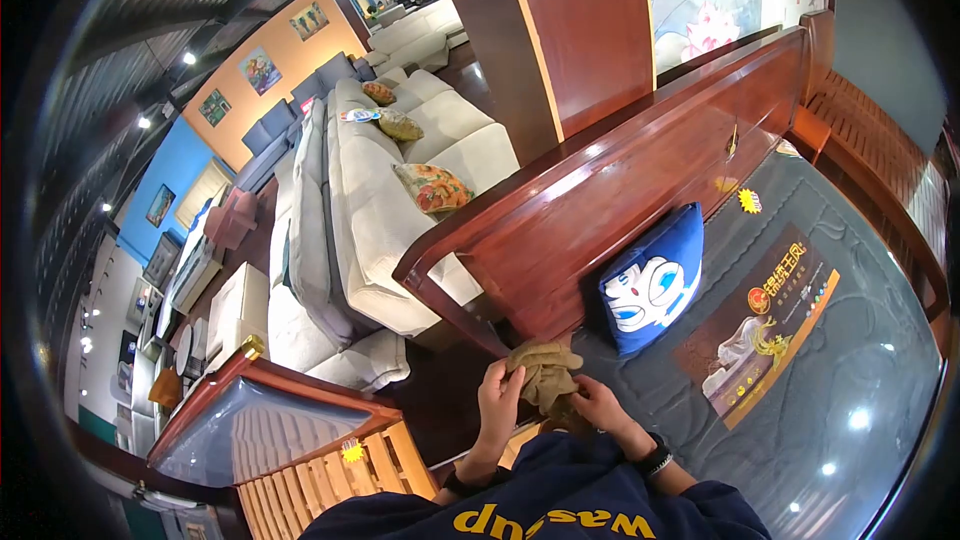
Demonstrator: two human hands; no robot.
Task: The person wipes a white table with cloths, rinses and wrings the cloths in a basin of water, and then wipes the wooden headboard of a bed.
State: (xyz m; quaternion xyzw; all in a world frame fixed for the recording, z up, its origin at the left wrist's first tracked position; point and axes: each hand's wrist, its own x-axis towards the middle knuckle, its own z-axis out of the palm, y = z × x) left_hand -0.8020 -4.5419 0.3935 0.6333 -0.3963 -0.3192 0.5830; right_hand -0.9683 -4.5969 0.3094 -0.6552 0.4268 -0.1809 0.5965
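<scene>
A crumpled olive-brown cloth (545, 377) is held up in front of my dark shirt, between both hands. My left hand (501, 398) pinches its left side with the fingers closed. On the other side, my right hand (597, 403) has its fingers closed on the cloth's lower right part. Some of the cloth hangs down between the wrists. Just beyond the hands is the wooden headboard (600, 200) of a bed. A blue cushion with a cartoon face (650, 280) leans against that headboard, to the right of the cloth.
A dark grey mattress (850, 340) bears a printed brown mat (760, 325) and lies to the right. At the lower left is a slatted wooden bed base (310, 480). Cream sofas (370, 210) with patterned cushions stand beyond the headboard.
</scene>
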